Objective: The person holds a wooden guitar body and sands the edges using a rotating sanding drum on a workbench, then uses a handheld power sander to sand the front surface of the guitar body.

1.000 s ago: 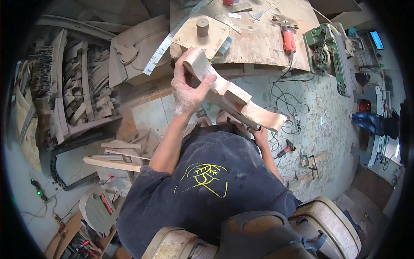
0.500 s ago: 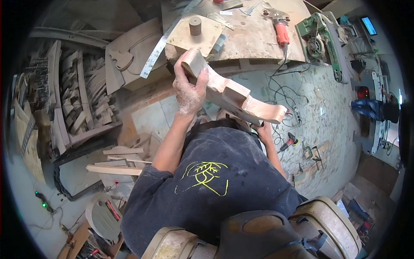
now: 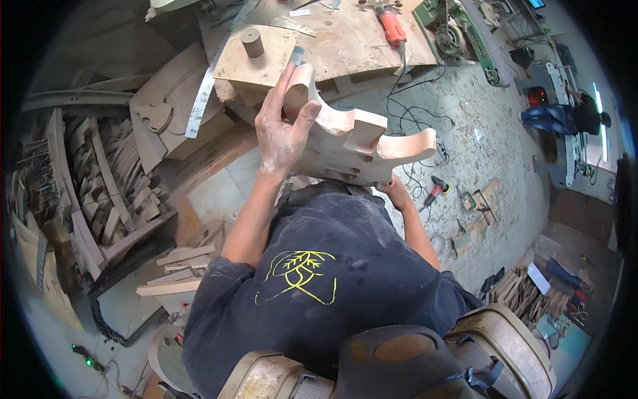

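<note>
A pale, thick wooden piece [image 3: 332, 147] with scalloped, curved edges and a square block-like step is held up in front of my body. Dusty with sawdust, my left hand [image 3: 284, 136] grips its left end, thumb on the near side and fingers along the outer edge. My right hand [image 3: 397, 193] is closed at the piece's lower right edge, its fingertips partly hidden by the wood. Just beyond the left end stands a dark sanding drum [image 3: 252, 43] on a square board [image 3: 232, 65].
A workbench [image 3: 352, 50] ahead carries a red power tool [image 3: 392, 28]. A green belt sander [image 3: 458, 40] stands to its right. Cables [image 3: 415, 123] and another power tool [image 3: 436, 190] lie on the floor. Wood offcuts [image 3: 123, 189] fill a rack at left. Another person [image 3: 565, 118] is far right.
The wooden piece has turned, so more of its broad face shows. My right hand has come further into view at its lower edge. The whole view has shifted.
</note>
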Available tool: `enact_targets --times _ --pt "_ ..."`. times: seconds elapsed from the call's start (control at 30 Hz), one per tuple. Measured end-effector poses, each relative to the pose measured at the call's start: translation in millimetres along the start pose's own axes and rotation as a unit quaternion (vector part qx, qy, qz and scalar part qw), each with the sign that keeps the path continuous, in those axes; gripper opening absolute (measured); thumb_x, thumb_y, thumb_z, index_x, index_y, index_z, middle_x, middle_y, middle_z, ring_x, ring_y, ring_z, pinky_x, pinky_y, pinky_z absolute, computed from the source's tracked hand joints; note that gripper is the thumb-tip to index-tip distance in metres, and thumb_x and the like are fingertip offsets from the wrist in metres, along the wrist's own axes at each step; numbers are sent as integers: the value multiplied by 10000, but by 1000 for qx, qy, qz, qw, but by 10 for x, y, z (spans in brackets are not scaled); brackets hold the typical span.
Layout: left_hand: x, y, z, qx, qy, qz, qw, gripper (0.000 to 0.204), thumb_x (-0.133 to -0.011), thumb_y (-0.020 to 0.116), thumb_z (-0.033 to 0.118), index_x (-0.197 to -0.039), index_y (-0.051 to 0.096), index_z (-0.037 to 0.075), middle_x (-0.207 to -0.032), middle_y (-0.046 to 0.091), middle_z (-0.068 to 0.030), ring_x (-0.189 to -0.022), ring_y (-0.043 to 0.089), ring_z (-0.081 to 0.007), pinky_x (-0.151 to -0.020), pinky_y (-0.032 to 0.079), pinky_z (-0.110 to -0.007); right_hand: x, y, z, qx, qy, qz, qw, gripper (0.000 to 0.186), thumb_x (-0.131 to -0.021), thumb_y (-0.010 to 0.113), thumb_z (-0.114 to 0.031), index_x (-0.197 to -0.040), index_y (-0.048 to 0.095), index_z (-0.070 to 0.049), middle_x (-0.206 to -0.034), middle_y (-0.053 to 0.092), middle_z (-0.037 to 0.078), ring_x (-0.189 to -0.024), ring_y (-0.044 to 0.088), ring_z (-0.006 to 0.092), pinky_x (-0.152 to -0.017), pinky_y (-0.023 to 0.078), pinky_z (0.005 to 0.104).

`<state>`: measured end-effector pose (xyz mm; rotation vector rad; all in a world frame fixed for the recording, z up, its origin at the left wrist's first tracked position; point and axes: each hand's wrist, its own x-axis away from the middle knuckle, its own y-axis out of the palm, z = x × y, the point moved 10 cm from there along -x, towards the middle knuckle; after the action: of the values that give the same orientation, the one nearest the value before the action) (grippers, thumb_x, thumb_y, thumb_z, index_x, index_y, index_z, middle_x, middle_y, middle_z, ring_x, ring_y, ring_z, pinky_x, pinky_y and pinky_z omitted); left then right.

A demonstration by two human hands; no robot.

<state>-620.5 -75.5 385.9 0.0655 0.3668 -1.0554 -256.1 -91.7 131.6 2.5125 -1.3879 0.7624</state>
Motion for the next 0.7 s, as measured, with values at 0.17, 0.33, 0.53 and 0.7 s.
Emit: enact_targets --times 0.17,0.33,0.53,0.7 --pt "-174 280 -16 96 -21 1 995 721 -902 713 514 -1401 535 25 -1292 638 -161 -1131 614 -217 -977 477 -354 63 -117 156 -105 46 22 993 640 -835 801 -286 -1361 534 -38 -1245 634 37 -1166 566 155 -1019 444 339" --pt "-248 743 -282 186 -129 -30 974 529 -920 723 453 -1184 634 3 -1026 668 -56 -937 581 -117 -856 475 -286 231 -281 193 -119 45 78 989 838 -795 752 -619 -1341 565 -12 -1240 633 129 -1191 565 229 -1045 429 365" --pt "-304 1364 -516 257 -142 -39 955 418 -938 715 418 -1048 659 19 -929 656 -13 -852 558 -75 -782 462 -236 359 -566 -333 -22 -38 154 987 886 -820 674 -685 -1330 569 32 -1238 630 156 -1161 562 250 -1008 426 382" --pt "-178 1960 -356 262 -153 -122 945 446 -978 654 426 -1182 630 30 -1093 633 6 -997 542 -72 -902 439 -241 531 -995 -557 -123 -121 204 963 680 -800 827 -394 -1270 604 44 -1187 653 123 -1135 578 222 -994 444 367"
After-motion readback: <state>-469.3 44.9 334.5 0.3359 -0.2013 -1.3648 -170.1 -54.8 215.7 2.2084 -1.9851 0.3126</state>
